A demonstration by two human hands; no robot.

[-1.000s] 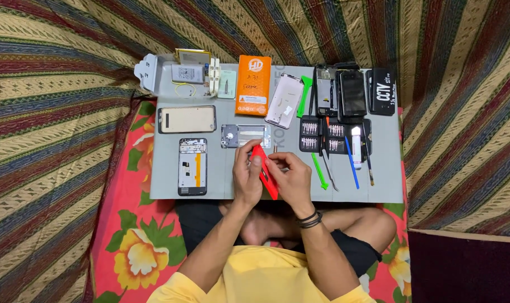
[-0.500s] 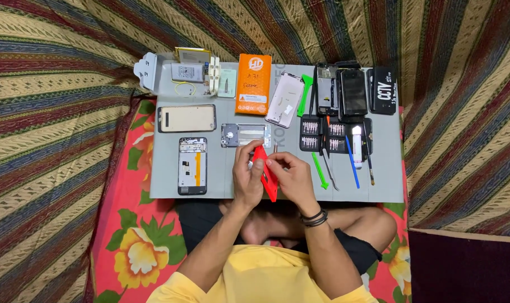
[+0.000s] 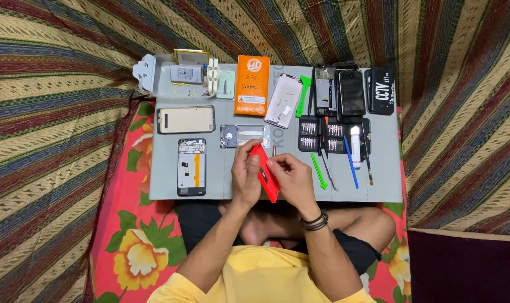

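While I am watching from afar, the left hand (image 3: pixel 245 178) and right hand (image 3: pixel 291 180) are clamping together on 1 red phone (image 3: pixel 264 173) above the near edge of the grey mat (image 3: pixel 378 179); it looks light, stiff, slippery and fragile, best gripped by its long edges. Beyond it, a metal frame (image 3: pixel 243 135) is lying.

My two forearms come up from the bottom of the frame and meet near its centre. My left hand (image 3: pixel 245 182) sits just left of centre, fingers curled and thumb raised toward the top of the frame, gripping. My right hand (image 3: pixel 291 180) lies just beside it, fingers bent inward and thumb pointing left, pinching too. A dark band circles my right wrist, lower centre.
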